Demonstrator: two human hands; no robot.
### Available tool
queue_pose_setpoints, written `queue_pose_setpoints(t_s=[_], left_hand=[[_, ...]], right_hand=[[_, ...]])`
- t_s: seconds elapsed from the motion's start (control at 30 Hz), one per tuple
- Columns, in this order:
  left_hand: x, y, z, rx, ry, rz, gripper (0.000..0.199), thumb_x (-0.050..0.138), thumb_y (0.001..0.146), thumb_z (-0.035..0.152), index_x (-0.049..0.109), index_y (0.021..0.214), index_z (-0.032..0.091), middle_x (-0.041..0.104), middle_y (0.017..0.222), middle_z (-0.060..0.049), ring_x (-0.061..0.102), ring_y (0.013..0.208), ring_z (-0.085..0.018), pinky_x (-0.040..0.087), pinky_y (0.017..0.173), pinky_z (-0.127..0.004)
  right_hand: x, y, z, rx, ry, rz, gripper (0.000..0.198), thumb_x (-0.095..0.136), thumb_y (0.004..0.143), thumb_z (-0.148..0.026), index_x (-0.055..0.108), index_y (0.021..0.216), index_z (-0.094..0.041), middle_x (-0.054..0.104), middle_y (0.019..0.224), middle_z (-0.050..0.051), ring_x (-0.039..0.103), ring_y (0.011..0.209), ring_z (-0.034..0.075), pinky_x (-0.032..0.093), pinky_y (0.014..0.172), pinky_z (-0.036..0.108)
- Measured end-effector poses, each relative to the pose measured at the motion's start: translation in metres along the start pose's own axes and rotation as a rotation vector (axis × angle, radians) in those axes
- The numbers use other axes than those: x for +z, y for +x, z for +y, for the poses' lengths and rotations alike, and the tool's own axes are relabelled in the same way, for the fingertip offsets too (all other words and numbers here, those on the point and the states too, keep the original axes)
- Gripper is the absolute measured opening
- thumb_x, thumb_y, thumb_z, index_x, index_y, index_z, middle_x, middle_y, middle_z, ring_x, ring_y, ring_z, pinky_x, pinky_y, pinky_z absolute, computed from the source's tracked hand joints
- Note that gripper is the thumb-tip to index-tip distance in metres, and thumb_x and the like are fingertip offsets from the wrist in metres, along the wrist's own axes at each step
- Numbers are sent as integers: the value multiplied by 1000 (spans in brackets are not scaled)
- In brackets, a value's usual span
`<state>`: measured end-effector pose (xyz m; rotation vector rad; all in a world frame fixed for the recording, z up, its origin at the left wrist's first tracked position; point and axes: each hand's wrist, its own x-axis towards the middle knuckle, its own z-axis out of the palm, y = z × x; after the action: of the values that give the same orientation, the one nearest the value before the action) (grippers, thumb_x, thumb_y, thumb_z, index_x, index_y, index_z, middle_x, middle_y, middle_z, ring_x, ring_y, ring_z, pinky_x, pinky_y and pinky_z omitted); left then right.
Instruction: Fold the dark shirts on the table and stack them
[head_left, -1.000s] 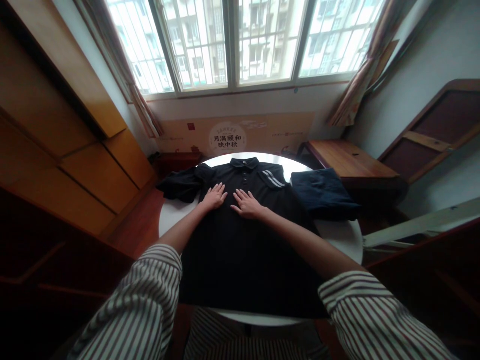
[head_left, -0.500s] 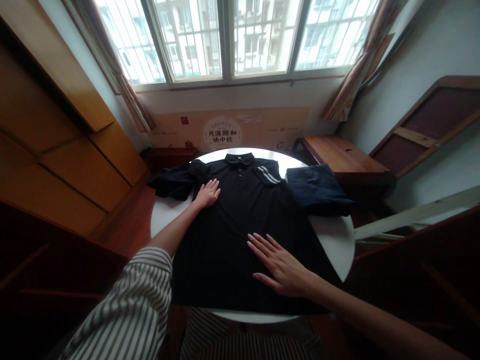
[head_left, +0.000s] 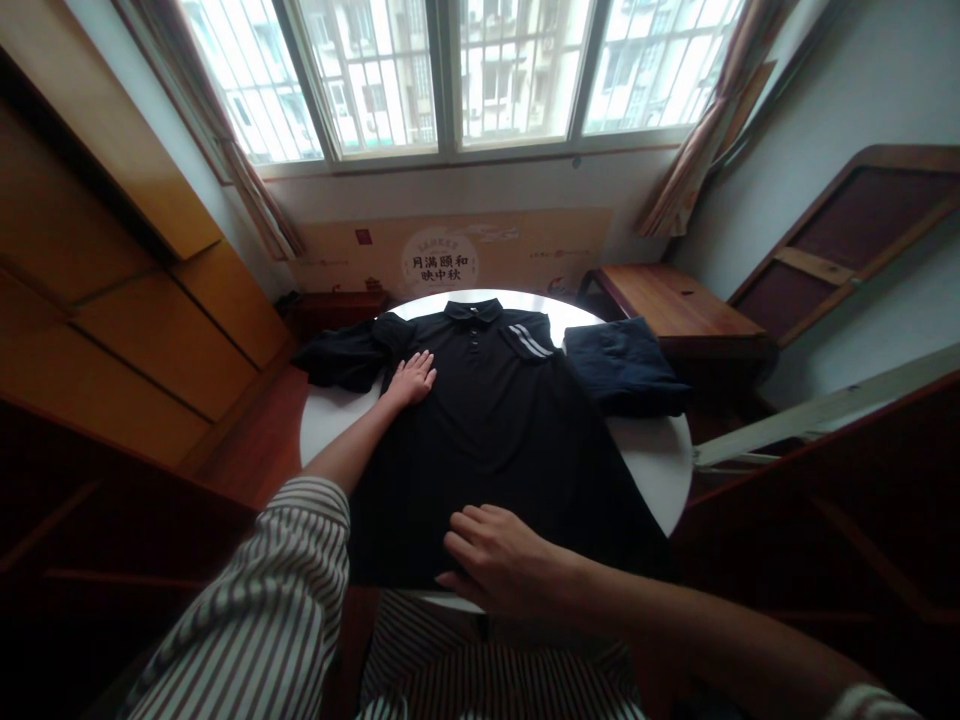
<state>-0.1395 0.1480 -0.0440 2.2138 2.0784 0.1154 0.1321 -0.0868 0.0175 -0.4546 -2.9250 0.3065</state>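
A black polo shirt [head_left: 510, 420] lies spread front up, its collar toward the window and its hem near me. One sleeve with white stripes [head_left: 529, 341] is folded in over the shirt. My left hand [head_left: 414, 378] rests flat on the chest near the other sleeve, fingers stretched out. Close to the hem, my right hand [head_left: 499, 555] has its fingers curled in, with the thumb by the hem edge. Whether cloth is caught between those fingers is hidden.
Under the shirt is a round white table [head_left: 660, 460]. A folded dark blue garment [head_left: 622, 365] lies at its right, and black cloth [head_left: 337, 355] at its left. Beyond stands a wooden side table [head_left: 682, 305]. Yellow cabinets [head_left: 165, 340] line the left wall.
My right hand has slid left and toward me, from flat on the shirt to near the hem, and its fingers have curled. The left hand stays in place.
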Motion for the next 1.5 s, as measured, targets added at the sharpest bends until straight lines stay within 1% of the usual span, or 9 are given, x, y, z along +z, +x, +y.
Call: queue_pose_setpoints(t_s=[0.17, 0.27, 0.4, 0.63, 0.77, 0.87, 1.1, 1.33, 1.5], left_hand=[[-4, -1, 3, -18, 28, -16, 60, 21, 102, 43, 24, 158, 22, 18, 165, -3, 17, 152, -22, 14, 123, -46], [-4, -1, 3, -16, 27, -17, 60, 21, 102, 43, 24, 158, 22, 18, 165, -3, 16, 152, -21, 15, 123, -46], [-4, -1, 3, -15, 8, -13, 61, 21, 102, 43, 24, 158, 19, 18, 165, -4, 16, 152, -22, 14, 123, -47], [-5, -2, 4, -7, -7, -3, 59, 22, 102, 43, 27, 157, 24, 20, 165, -3, 17, 152, -22, 16, 123, -48], [-3, 0, 3, -4, -11, -7, 60, 22, 101, 43, 26, 157, 21, 19, 165, -4, 16, 152, -22, 14, 123, -49], [0, 1, 1, 5, -7, 5, 60, 22, 101, 43, 26, 157, 21, 19, 165, -3, 17, 152, -22, 15, 123, -49], [2, 1, 0, 5, -7, 4, 61, 22, 101, 43, 26, 157, 19, 19, 165, -4, 17, 152, -23, 15, 123, -49], [-2, 0, -1, 8, -31, 47, 56, 29, 101, 40, 35, 154, 20, 27, 162, -6, 23, 150, -25, 19, 122, -51], [-10, -23, 22, 148, -78, 239, 45, 42, 95, 23, 54, 138, 12, 53, 144, -14, 46, 136, -25, 36, 116, -39]], right_hand=[[18, 67, -15, 51, -61, -8, 51, 49, 94, -62, 59, 104, -13, 63, 96, 12, 61, 84, 25, 50, 67, 36], [38, 87, -17, 61, -99, -42, 39, 52, 96, -50, 59, 104, -12, 62, 98, 13, 60, 85, 25, 50, 65, 36], [52, 91, -15, -102, -92, -98, 15, 48, 98, -21, 60, 102, -13, 63, 97, 10, 58, 86, 22, 48, 63, 32], [44, 84, -18, -215, -2, -148, 14, 50, 96, -23, 60, 98, -14, 65, 91, 6, 60, 82, 19, 45, 62, 31], [22, 85, 16, -176, -10, -78, 18, 47, 99, -27, 61, 99, -16, 67, 93, 7, 62, 82, 19, 48, 70, 31], [3, 82, 77, 44, -35, 14, 28, 39, 102, -28, 63, 109, -15, 69, 107, 12, 64, 97, 20, 48, 88, 34], [6, 27, 190, 583, -142, 48, 63, 30, 101, -52, 35, 154, -19, 29, 161, 12, 22, 150, 29, 19, 120, 52], [22, -51, 140, 487, -124, 116, 70, 31, 101, -56, 35, 153, -9, 28, 160, 17, 23, 150, 27, 25, 120, 49], [20, -112, 98, 479, -145, 295, 51, 40, 101, -46, 53, 136, -12, 54, 142, 18, 49, 133, 29, 43, 110, 45]])
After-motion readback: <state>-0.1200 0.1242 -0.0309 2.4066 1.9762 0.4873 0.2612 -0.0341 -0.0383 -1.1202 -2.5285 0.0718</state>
